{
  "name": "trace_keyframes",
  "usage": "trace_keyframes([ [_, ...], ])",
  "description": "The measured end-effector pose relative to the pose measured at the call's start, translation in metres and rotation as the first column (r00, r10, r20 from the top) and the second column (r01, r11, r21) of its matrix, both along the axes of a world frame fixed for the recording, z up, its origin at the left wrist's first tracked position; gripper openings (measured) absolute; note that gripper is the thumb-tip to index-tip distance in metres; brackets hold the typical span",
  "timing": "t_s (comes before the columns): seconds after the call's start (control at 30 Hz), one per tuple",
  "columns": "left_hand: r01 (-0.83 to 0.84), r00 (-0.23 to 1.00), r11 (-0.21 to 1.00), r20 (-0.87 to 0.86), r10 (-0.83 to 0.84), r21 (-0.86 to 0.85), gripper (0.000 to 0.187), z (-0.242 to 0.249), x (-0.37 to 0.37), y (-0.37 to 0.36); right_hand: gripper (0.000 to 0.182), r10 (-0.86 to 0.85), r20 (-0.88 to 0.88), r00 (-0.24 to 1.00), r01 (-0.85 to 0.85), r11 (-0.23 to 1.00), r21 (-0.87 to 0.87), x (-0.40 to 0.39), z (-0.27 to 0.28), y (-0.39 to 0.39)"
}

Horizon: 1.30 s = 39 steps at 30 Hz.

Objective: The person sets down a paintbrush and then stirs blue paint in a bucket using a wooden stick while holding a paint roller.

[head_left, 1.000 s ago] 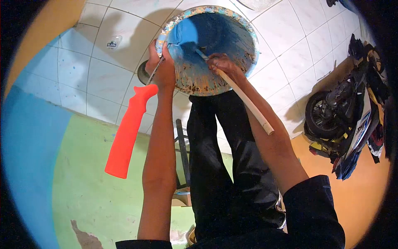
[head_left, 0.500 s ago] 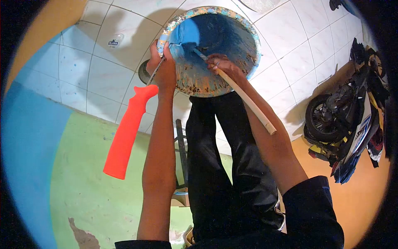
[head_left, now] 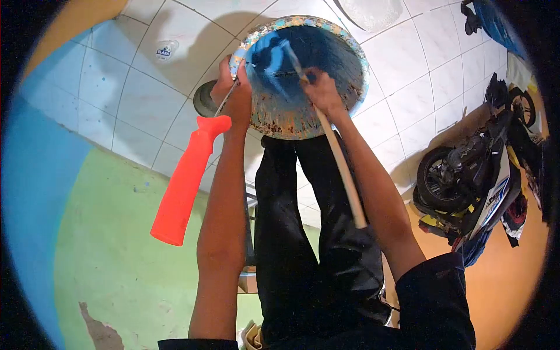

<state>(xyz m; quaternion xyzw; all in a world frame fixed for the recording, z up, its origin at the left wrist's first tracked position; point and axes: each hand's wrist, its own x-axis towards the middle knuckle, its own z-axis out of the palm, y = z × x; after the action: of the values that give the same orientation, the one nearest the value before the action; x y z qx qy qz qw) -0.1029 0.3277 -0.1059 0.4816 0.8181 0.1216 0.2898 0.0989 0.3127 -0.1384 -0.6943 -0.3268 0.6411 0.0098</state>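
At the left rim of a paint-crusted bucket, my left hand is closed around the metal rod of a paint roller and the bucket edge. The roller's orange handle sticks out toward me, while its blue-coated head lies inside the bucket. My right hand grips a long pale wooden stick partway along. The stick's far end, wet with blue paint, reaches into the bucket and is slightly blurred. Dried drips coat the near inner wall.
A dark round bowl-like thing stands left of the bucket. On the white tiled floor lies a clear cup lid with a label. A motorbike is at the right. My legs are just below the bucket.
My right hand has moved slightly right, and the stick has swung more upright, its tip now higher in the bucket. The orange handle has shifted slightly right. The whole view has moved a little.
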Motion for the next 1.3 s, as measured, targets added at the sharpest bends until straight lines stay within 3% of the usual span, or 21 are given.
trace_keyframes([
  [0.07, 0.012, 1.000, 1.000, 0.002, -0.012, 0.005, 0.031, -0.006, -0.001, -0.001, 0.032, 0.182, 0.309, 0.934, -0.282, 0.904, 0.320, -0.001, -0.027, 0.009],
  [0.17, 0.008, 0.999, 0.997, 0.034, -0.011, 0.075, 0.031, -0.015, -0.003, -0.005, 0.027, 0.157, 0.392, 0.906, -0.272, 0.927, 0.258, -0.015, -0.064, 0.020],
  [0.3, -0.011, 1.000, 0.994, 0.028, 0.008, 0.111, 0.028, -0.016, -0.002, -0.007, 0.031, 0.130, 0.361, 0.924, -0.182, 0.977, 0.114, -0.065, -0.045, 0.030],
  [0.4, 0.000, 0.999, 0.994, 0.037, -0.004, 0.110, 0.027, -0.015, -0.003, -0.006, 0.032, 0.148, 0.350, 0.925, -0.209, 0.968, 0.142, -0.081, -0.055, 0.009],
  [0.47, 0.008, 0.999, 0.994, 0.044, -0.013, 0.112, 0.027, -0.015, -0.003, -0.005, 0.030, 0.210, 0.380, 0.901, -0.297, 0.937, 0.186, -0.081, -0.056, -0.010],
  [0.53, 0.020, 1.000, 0.994, 0.012, -0.022, 0.104, 0.027, -0.015, -0.003, -0.006, 0.027, 0.335, 0.329, 0.883, -0.387, 0.916, 0.106, -0.080, -0.048, -0.019],
  [0.67, -0.013, 0.998, 0.995, 0.069, 0.006, 0.101, 0.027, -0.010, -0.002, -0.005, 0.024, 0.347, 0.401, 0.848, -0.446, 0.875, 0.186, -0.073, -0.051, -0.028],
  [0.77, -0.028, 0.998, 0.996, 0.056, 0.023, 0.080, 0.027, -0.005, -0.001, -0.004, 0.022, 0.451, 0.310, 0.837, -0.518, 0.837, 0.179, -0.058, -0.031, -0.037],
  [0.83, -0.035, 0.988, 0.991, 0.151, 0.016, 0.126, 0.030, -0.003, -0.001, -0.003, 0.023, 0.579, 0.390, 0.716, -0.664, 0.738, 0.123, -0.051, -0.034, -0.064],
  [0.97, -0.044, 0.984, 0.976, 0.180, 0.005, 0.214, 0.031, -0.012, -0.005, -0.008, 0.039, 0.460, 0.350, 0.816, -0.476, 0.878, -0.042, -0.031, -0.044, -0.061],
  [1.03, -0.087, 0.962, 0.933, 0.273, -0.012, 0.350, 0.032, -0.013, -0.005, -0.011, 0.026, 0.393, 0.363, 0.845, -0.474, 0.864, 0.171, -0.014, -0.030, -0.046],
  [1.17, -0.088, 0.950, 0.925, 0.309, -0.033, 0.370, 0.034, -0.018, -0.006, -0.016, 0.028, 0.227, 0.418, 0.880, -0.349, 0.905, 0.244, -0.006, -0.026, -0.012],
  [1.23, -0.092, 0.943, 0.932, 0.332, -0.032, 0.351, 0.037, -0.016, -0.006, -0.016, 0.028, 0.059, 0.340, 0.939, -0.148, 0.959, 0.242, -0.008, -0.030, 0.006],
  [1.3, -0.097, 0.934, 0.938, 0.356, -0.030, 0.334, 0.039, -0.007, -0.006, -0.016, 0.029, 0.030, 0.316, 0.948, -0.105, 0.969, 0.222, -0.013, -0.046, 0.021],
])
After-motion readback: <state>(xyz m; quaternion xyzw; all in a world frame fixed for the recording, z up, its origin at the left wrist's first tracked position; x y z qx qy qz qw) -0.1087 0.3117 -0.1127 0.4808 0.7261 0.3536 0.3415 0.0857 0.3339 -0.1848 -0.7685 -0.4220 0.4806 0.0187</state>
